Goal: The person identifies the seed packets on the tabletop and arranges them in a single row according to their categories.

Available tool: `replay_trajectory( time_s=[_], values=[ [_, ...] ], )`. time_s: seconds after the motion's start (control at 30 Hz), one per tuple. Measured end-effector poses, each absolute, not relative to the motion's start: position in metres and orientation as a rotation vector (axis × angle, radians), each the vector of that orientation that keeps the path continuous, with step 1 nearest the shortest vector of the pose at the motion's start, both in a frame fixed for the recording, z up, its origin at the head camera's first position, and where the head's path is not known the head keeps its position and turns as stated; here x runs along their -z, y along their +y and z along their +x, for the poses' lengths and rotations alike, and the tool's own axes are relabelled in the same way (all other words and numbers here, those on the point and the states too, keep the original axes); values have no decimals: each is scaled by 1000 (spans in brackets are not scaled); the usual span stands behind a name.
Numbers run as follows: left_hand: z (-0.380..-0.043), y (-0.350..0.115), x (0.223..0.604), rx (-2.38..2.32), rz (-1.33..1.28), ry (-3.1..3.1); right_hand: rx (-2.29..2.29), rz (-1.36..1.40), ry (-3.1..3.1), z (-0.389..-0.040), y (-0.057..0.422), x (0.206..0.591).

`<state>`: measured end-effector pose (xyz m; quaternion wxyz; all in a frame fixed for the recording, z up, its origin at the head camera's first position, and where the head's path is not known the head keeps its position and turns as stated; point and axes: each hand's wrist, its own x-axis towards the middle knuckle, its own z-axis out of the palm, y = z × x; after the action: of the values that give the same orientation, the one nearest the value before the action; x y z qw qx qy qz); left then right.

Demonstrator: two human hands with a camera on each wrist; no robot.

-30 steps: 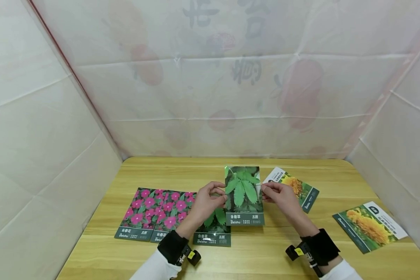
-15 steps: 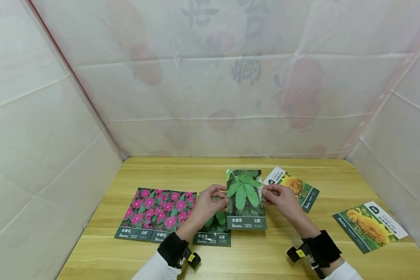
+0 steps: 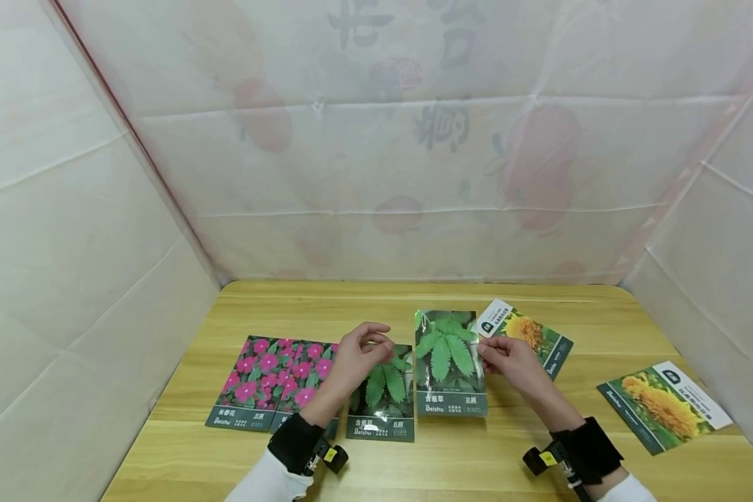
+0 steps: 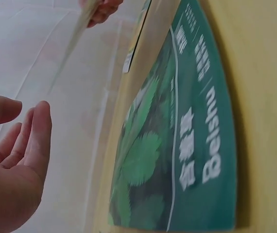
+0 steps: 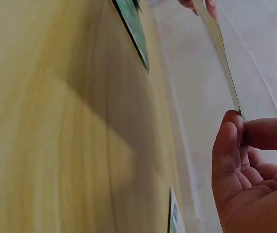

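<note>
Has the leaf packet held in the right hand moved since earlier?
Yes: the held packet has moved right and down in the head view, judged against the flat leaf packet, which stayed put.

Creased white sheeting encloses a pale wood-grain surface [image 3: 288,310] on three sides, its far corners rounded. The back panel [image 3: 351,174], crossed by horizontal fold lines, carries faint grey Chinese characters [image 3: 442,125] and washed-out red blotches [image 3: 263,115]. A thin dark-red line [image 3: 94,77] runs down the corner beside the left panel [image 3: 69,244]; a pinkish band [image 3: 671,188] edges the right panel [image 3: 721,216]. Soft, diffuse light fills the enclosure, while a shadow [image 5: 124,111] falls across the wood grain.
</note>
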<state>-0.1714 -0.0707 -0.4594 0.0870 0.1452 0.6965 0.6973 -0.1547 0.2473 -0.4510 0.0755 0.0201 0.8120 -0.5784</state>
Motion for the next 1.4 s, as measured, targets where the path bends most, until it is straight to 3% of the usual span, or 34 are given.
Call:
replay_trajectory(
  time_s=[0.23,0.4,0.47,0.63,0.9,1.2,1.4],
  values=[
    [-175,-82,470,-2118,510,2150,1684,93,2463,-151,250,460],
    [-194,-91,507,-2132,544,2151,1651,117,2446,-148,250,467],
    [-192,-92,503,-2132,499,2143,1641,122,2435,-147,249,469],
    [-169,-92,454,-2127,361,2090,1622,105,2451,-146,248,474],
    [-174,-99,470,-2132,517,2159,1573,53,2492,-145,248,478],
    [-172,-97,457,-2124,303,2116,1614,59,2448,-146,246,483],
    [-177,-100,471,-2119,405,2168,1589,44,2461,-146,245,484]
  ],
)
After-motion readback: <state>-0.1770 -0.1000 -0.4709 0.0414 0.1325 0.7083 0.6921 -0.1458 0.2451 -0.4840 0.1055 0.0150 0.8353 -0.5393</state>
